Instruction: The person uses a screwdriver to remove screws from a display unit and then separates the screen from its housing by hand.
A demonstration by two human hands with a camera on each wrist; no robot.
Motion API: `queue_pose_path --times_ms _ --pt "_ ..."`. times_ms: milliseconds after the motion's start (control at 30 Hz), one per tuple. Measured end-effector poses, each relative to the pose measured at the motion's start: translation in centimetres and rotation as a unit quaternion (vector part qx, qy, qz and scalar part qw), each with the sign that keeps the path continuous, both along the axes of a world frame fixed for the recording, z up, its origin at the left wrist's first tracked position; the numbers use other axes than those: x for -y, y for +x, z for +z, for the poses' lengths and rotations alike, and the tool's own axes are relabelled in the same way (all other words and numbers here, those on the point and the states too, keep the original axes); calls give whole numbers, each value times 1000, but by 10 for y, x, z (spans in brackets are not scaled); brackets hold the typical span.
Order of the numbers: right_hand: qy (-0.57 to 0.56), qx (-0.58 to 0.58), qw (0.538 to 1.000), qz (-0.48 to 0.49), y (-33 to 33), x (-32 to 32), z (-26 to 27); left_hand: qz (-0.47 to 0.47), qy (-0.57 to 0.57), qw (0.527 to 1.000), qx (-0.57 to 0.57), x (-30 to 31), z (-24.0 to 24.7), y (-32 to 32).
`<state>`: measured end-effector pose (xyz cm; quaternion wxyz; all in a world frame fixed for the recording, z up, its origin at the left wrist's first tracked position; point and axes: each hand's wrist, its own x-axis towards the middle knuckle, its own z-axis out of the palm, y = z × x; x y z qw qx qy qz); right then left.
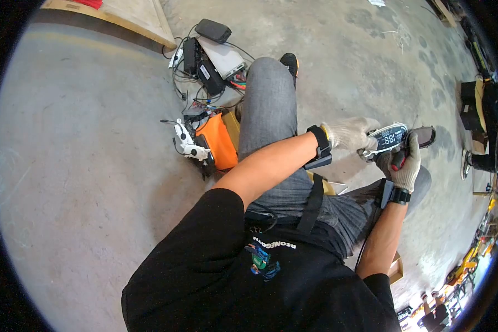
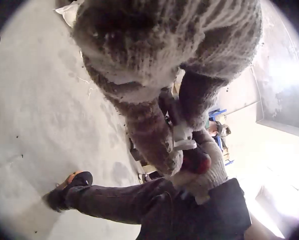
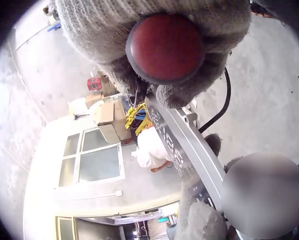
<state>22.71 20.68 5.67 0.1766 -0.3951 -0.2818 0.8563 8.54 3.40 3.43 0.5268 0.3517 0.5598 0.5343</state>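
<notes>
Both hands wear knitted work gloves. My left hand (image 1: 351, 134) grips one end of a digital dashboard display (image 1: 390, 137), an oval panel with lit digits and a pale rim. At its other end, my right hand (image 1: 408, 166) holds a screwdriver (image 1: 398, 160) with a red and black handle. The round red butt of the screwdriver (image 3: 167, 48) faces the right wrist camera, its tip hidden behind the fingers. A dark grey rounded piece (image 1: 427, 136) sticks out just beyond the right fingers. In the right wrist view, the display (image 3: 182, 145) appears edge-on, with a black cable nearby.
On the concrete floor lie black boxes with cables (image 1: 209, 77), an orange piece (image 1: 218, 143) and a white bracket-like part (image 1: 189, 143). A wooden board (image 1: 133, 16) stands at upper left. Another person's leg (image 1: 481, 161) shows at far right. The seated person's knees flank the work.
</notes>
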Motion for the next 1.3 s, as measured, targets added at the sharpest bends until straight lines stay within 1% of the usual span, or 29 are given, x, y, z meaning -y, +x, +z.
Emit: queue_pose_path --times_ms 33,67,133,167,200,233,333,367,400,433,500,533,567,600,667,767,867,900,933,1000,1067,1100,1133,1200,1300 --pt "7 19 1000 -20 -2 2 2 0 0 1000 0 -1 -1 1" --pt "7 18 1000 -19 2 -3 -4 12 -9 1000 20 -3 -4 2" --pt "-16 -54 998 42 9 -12 -15 23 -19 999 41 -3 -5 3" --pt "-16 -54 998 41 12 -15 -22 43 -26 998 25 -4 -6 3" --pt "33 -22 999 24 9 -11 -21 62 -32 998 9 -5 -6 2" --pt "80 11 997 6 7 -6 -19 61 -32 998 9 -6 -10 3" --pt "100 18 995 11 -1 7 -7 88 -49 995 -19 -6 -12 3" --pt "85 -36 993 78 11 -11 -29 88 -60 994 -39 -4 -11 1" --pt "85 -36 993 77 11 -9 -33 87 -71 992 -60 -1 -8 -1" --pt "76 -31 992 96 11 -9 -35 84 -71 992 -61 2 -8 -3" --pt "77 -25 987 137 10 -5 -28 76 -115 986 -91 3 -8 -7" --pt "108 6 987 115 10 -4 -29 91 -111 989 -45 -7 -15 -1" --pt "118 51 985 119 10 2 -20 116 -118 986 -3 0 -21 -2" --pt "141 47 980 130 11 0 -24 113 -136 984 -1 5 1 -4" --pt "155 37 977 144 11 -1 -25 101 -161 975 -113 2 -15 -8" --pt "164 29 977 131 12 -4 -35 96 -183 967 -148 0 -9 -6" --pt "195 37 972 126 9 1 -26 102 -203 962 -149 2 -9 -7" --pt "183 25 972 146 10 2 -23 103 -154 976 -118 3 -8 -4" --pt "189 53 971 140 8 6 -15 104 -107 985 -92 3 -8 -5" --pt "183 38 968 168 7 9 -13 156 -7 980 -120 0 -42 4" --pt "197 37 959 201 10 2 -26 97 -22 989 -112 1 -40 -1" --pt "199 42 959 199 9 5 -21 67 -61 994 -69 -1 -37 -4" --pt "198 40 959 200 9 5 -21 67 -62 993 -70 0 -34 -5" --pt "219 37 950 221 10 4 -19 48 -65 996 -34 3 -28 -4" --pt "226 41 947 225 9 7 -13 51 -50 997 -28 3 -31 -1"
